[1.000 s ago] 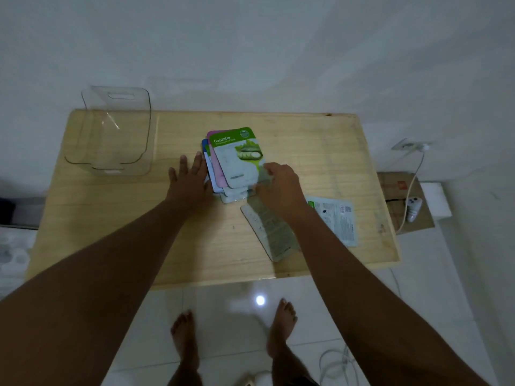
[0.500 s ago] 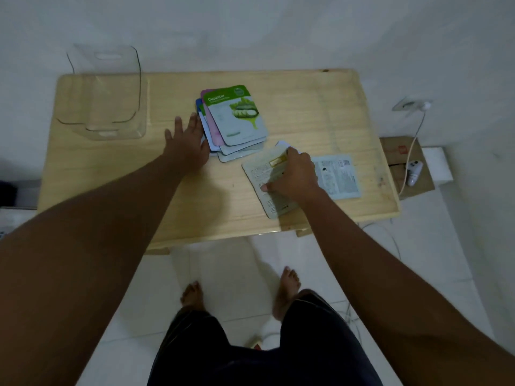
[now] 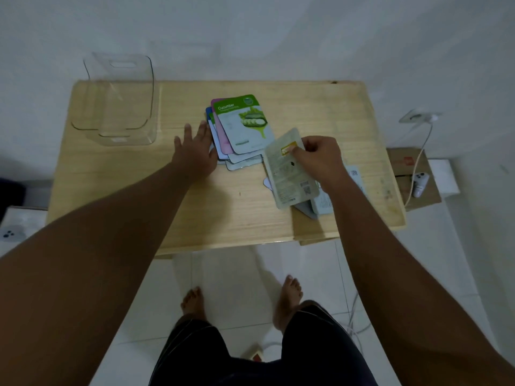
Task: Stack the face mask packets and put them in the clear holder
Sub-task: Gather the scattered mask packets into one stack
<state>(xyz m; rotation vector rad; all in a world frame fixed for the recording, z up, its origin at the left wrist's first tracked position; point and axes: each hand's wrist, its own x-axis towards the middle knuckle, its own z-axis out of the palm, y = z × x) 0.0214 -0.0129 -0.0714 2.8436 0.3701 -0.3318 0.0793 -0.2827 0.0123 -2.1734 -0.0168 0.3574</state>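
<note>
A fanned stack of face mask packets [image 3: 241, 129], a green cucumber one on top, lies mid-table. My left hand [image 3: 195, 150] rests flat, fingers spread, against the stack's left edge. My right hand [image 3: 317, 158] pinches the top of a pale beige packet [image 3: 288, 174], printed back up and tilted off the table. Under it another light packet [image 3: 320, 204] lies flat, partly hidden by my wrist. The clear holder [image 3: 119, 104] stands at the far left corner, with nothing in it.
The wooden table [image 3: 139, 196] stands against a white wall. To its right, on the floor, are a cardboard box [image 3: 409, 174], a white device and a cable to a wall socket. My bare feet stand on white tiles below the front edge.
My right hand has lifted the beige packet off the table and tilted it up towards the stack. My left hand has stayed at the stack's left side.
</note>
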